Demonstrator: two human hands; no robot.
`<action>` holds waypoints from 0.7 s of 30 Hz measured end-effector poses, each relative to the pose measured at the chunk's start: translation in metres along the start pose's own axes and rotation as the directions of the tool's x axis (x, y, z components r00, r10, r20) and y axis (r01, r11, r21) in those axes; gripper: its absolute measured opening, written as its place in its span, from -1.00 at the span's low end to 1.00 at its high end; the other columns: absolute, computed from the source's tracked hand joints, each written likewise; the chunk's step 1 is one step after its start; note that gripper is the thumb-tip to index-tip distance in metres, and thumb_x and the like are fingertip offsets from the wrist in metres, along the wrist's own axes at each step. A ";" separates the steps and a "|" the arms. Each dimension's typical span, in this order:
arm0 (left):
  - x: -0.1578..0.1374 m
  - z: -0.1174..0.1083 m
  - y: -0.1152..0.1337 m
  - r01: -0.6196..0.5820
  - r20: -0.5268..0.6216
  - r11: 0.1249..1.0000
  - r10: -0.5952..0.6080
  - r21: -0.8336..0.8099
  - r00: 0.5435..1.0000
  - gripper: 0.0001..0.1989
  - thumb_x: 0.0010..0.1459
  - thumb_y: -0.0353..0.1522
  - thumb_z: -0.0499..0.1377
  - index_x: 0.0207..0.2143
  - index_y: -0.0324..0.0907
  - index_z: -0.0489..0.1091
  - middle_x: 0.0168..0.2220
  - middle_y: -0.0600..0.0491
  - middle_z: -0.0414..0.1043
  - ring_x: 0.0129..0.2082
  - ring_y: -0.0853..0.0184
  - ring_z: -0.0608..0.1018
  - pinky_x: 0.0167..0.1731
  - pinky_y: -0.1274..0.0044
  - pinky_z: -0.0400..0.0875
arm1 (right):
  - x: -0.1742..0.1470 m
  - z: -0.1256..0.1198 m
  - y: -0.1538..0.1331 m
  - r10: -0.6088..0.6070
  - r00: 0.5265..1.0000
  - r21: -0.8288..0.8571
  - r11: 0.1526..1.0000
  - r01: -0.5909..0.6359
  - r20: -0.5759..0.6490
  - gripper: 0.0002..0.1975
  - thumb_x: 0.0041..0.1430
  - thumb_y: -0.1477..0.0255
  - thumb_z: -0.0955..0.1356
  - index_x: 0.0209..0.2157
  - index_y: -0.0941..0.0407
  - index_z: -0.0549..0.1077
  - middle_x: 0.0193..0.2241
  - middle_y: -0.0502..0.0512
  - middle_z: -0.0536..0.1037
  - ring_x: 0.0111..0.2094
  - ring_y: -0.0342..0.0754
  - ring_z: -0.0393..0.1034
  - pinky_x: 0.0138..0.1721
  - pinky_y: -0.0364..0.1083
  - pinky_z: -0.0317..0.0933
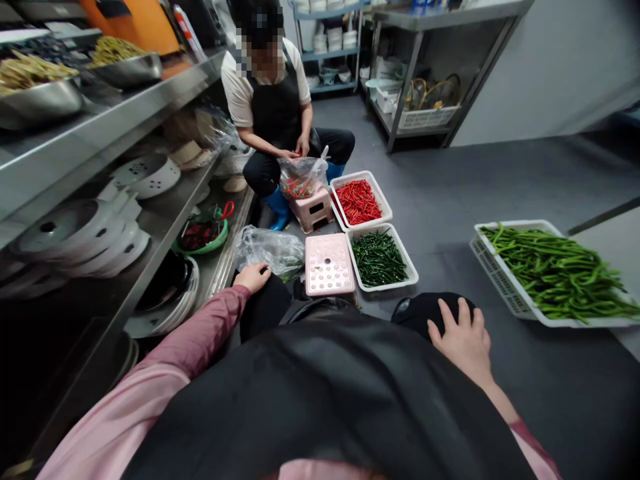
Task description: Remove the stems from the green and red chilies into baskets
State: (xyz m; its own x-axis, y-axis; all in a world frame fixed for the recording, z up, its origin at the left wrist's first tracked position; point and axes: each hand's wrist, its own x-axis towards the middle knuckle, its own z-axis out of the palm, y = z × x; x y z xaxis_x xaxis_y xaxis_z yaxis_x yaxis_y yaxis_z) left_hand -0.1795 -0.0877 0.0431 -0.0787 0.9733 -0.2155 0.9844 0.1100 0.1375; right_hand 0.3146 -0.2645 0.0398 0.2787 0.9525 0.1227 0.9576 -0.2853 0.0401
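My left hand (253,277) rests on my left knee, its fingers lying flat and holding nothing. On my right knee lies my right hand (463,337), fingers spread and likewise holding nothing. Between my knees and a little ahead stands a pink plastic stool (329,265). Just beyond my left hand is a clear plastic bag (270,248) with something green inside. Right of the stool, a white basket holds green chilies (379,259). Behind it another white basket holds red chilies (357,202).
A co-worker (275,100) sits opposite, hands at a plastic bag of red chilies (301,179) on another pink stool (313,210). Long green beans (560,273) fill a basket at right. Steel shelves (165,257) with pots and bowls line the left. A steel table (445,20) stands behind.
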 end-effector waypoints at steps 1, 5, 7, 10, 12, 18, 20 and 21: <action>0.004 0.002 -0.001 0.012 0.027 1.000 -0.012 0.007 1.000 -0.57 0.23 -0.16 -0.02 0.02 -0.10 0.45 0.13 0.02 0.42 0.11 0.24 0.43 0.10 0.51 0.26 | 0.002 0.000 0.000 0.003 1.000 -0.001 1.000 -0.003 0.012 -0.44 0.24 0.22 0.21 0.23 0.09 0.27 0.29 0.33 0.11 0.24 0.39 -0.02 0.05 0.28 0.16; 0.009 0.009 -0.004 0.065 0.042 0.997 -0.067 0.045 0.997 -0.57 0.23 -0.16 -0.04 -0.02 -0.06 0.49 0.08 0.01 0.47 0.06 0.18 0.48 0.02 0.48 0.33 | 0.016 0.003 -0.007 0.028 0.999 -0.012 1.000 -0.028 0.026 -0.48 0.24 0.24 0.22 0.18 0.11 0.36 0.26 0.34 0.15 0.21 0.39 0.02 0.06 0.26 0.11; 0.008 0.010 -0.004 0.076 0.017 0.996 -0.077 0.040 0.997 -0.56 0.22 -0.15 -0.04 -0.01 -0.06 0.49 0.08 0.01 0.46 0.05 0.15 0.49 0.01 0.46 0.35 | 0.021 0.004 -0.012 0.045 0.999 -0.021 0.999 -0.045 -0.006 -0.52 0.26 0.26 0.21 0.15 0.11 0.40 0.25 0.32 0.18 0.21 0.37 0.01 0.08 0.25 0.07; 0.005 0.009 -0.003 0.084 0.008 0.996 -0.084 0.027 0.996 -0.56 0.22 -0.15 -0.04 -0.01 -0.07 0.48 0.10 -0.01 0.45 0.05 0.12 0.49 0.01 0.42 0.35 | 0.024 0.004 -0.015 0.048 0.998 -0.026 0.998 -0.049 -0.027 -0.55 0.27 0.27 0.20 0.10 0.12 0.44 0.24 0.29 0.22 0.20 0.35 0.02 0.08 0.25 0.04; 0.004 0.008 -0.002 0.092 0.020 0.995 -0.093 0.038 0.996 -0.56 0.22 -0.16 -0.04 -0.02 -0.09 0.49 0.10 -0.03 0.45 0.05 0.09 0.49 0.01 0.39 0.35 | 0.030 0.004 -0.014 0.043 0.999 -0.027 0.999 -0.044 -0.019 -0.56 0.27 0.27 0.21 0.09 0.13 0.44 0.24 0.30 0.22 0.21 0.36 0.00 0.09 0.27 0.02; 0.004 0.010 -0.004 0.072 0.030 0.996 -0.074 0.060 0.997 -0.57 0.23 -0.17 -0.05 -0.02 -0.10 0.48 0.10 -0.03 0.44 0.07 0.12 0.47 0.05 0.40 0.34 | 0.104 0.034 -0.028 -0.051 0.841 0.358 0.917 -0.173 0.539 -0.69 0.15 0.30 0.36 -0.10 0.14 0.49 -0.04 0.28 0.49 0.00 0.17 0.32 0.06 0.11 0.14; 0.005 0.012 -0.006 0.083 0.027 0.995 -0.084 0.061 0.996 -0.56 0.23 -0.17 -0.05 -0.01 -0.10 0.47 0.11 -0.02 0.44 0.08 0.12 0.46 0.05 0.40 0.34 | 0.132 0.059 -0.042 0.064 0.655 0.515 0.563 -0.647 0.753 -0.75 0.14 0.38 0.37 -0.16 0.22 0.45 -0.18 0.25 0.51 -0.18 0.01 0.41 -0.10 -0.04 0.25; 0.005 0.013 -0.007 0.088 0.028 0.994 -0.090 0.058 0.996 -0.56 0.23 -0.17 -0.04 0.00 -0.10 0.47 0.11 -0.02 0.44 0.08 0.12 0.46 0.05 0.39 0.34 | 0.142 0.073 -0.050 0.133 0.536 0.486 0.284 -0.827 0.834 -0.77 0.13 0.44 0.37 -0.19 0.28 0.41 -0.25 0.23 0.50 -0.23 -0.03 0.41 -0.14 -0.06 0.25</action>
State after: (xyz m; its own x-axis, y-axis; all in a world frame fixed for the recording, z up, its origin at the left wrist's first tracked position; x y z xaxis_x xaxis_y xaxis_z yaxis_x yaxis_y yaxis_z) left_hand -0.1851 -0.0866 0.0285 -0.1622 0.9536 -0.2536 0.9811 0.1832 0.0617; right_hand 0.3119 -0.1076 -0.0175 0.3376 0.5610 -0.7558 0.0767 -0.8167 -0.5719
